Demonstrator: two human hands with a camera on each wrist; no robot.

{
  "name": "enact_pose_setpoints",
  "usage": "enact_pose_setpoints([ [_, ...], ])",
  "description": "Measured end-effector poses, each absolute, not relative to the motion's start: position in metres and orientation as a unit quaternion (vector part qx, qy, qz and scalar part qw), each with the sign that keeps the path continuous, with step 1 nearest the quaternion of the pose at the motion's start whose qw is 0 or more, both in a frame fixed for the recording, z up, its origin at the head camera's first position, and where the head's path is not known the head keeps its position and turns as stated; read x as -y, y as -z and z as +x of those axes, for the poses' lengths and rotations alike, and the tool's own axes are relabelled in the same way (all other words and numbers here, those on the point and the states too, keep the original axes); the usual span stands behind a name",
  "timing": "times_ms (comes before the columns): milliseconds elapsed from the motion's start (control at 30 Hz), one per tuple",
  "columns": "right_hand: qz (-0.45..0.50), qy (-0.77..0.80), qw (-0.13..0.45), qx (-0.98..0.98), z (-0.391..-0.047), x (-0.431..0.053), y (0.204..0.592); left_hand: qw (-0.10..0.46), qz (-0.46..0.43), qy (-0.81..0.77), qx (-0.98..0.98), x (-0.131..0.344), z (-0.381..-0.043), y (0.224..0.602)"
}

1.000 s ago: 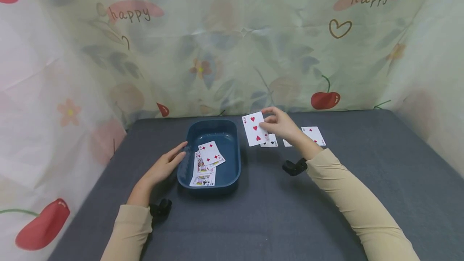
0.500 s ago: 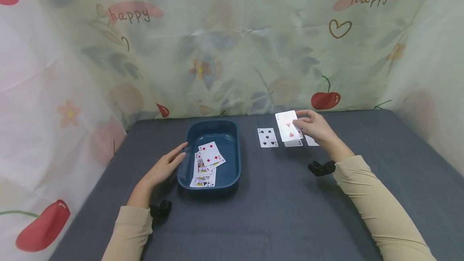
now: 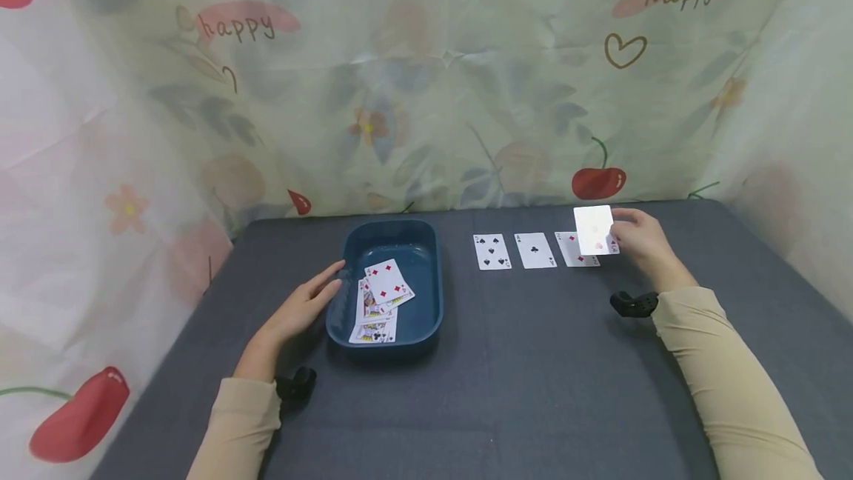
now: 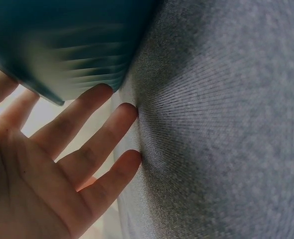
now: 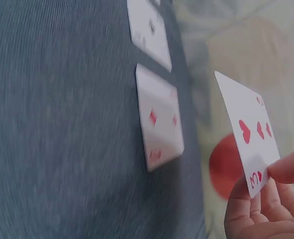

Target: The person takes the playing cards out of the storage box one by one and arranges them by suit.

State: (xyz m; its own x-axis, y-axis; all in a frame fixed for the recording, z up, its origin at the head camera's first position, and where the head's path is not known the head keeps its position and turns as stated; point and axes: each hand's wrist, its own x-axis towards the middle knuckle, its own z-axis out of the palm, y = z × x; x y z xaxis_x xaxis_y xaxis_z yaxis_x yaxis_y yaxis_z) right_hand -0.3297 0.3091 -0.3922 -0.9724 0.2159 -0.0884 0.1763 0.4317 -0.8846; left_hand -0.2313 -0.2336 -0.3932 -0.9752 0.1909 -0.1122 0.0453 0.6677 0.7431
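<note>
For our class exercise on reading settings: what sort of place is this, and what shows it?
Probably a makeshift filming booth for tabletop activities, likely indoors. A dark grey tabletop stands before a cherry-printed backdrop that also encloses the left side, and small black devices sit at both wrists.

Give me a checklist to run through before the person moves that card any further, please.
1. Right hand has a grip on the held card: ok, pinched at one end.
2. Held card's face is readable: ok, three of hearts in the right wrist view; glare washes it out from above.
3. Spade card, club card and diamond card lie apart: ok.
4. Diamond card fully visible from above: not ok, the held card hides part of it.
5. Left hand steadies the tray: cannot tell; fingers are at its edge, pressure doesn't show.
</note>
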Motion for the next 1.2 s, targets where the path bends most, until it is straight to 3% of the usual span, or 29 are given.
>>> enact_pose_setpoints([
  [333,-0.163,-0.483,0.042,0.859,-0.324,-0.331,0.397,0.093,0.061,-0.406,-0.907,0.234,-0.232,0.394],
  [967,-0.195,-0.457,0.001,0.868,-0.323,-0.343,0.406,0.095,0.057,-0.4,-0.91,0.234,-0.232,0.395],
  [1200,-0.187,-0.447,0.021,0.875,-0.318,-0.339,0.402,0.098,0.054,-0.403,-0.909,0.234,-0.232,0.394],
])
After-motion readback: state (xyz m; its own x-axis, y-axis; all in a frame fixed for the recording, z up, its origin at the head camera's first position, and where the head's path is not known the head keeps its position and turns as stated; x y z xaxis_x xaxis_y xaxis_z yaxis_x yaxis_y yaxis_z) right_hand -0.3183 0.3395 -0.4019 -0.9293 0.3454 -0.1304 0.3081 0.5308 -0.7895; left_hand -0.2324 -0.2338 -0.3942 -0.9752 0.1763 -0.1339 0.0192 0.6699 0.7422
